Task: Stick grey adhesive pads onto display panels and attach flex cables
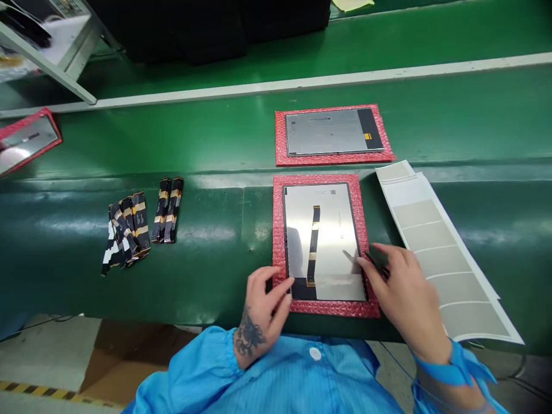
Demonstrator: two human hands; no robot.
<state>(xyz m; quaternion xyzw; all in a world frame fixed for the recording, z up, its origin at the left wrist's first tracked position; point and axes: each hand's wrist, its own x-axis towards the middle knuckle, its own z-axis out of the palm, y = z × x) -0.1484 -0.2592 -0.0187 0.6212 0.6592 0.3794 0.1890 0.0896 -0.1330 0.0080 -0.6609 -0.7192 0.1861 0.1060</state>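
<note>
A silvery display panel lies on a red bubble-wrap mat near the front edge of the green bench. A black and gold flex cable lies down its middle. My left hand rests at the panel's lower left corner, fingers curled, thumb and forefinger touching the panel's edge. My right hand is at the panel's right edge with its fingers stretched out and fingertips on the panel's surface. Nothing shows inside either hand.
A second panel on its own red mat lies behind. Sheets of grey labels lie at the right. Two piles of flex cables sit at the left. Another red-matted panel is far left.
</note>
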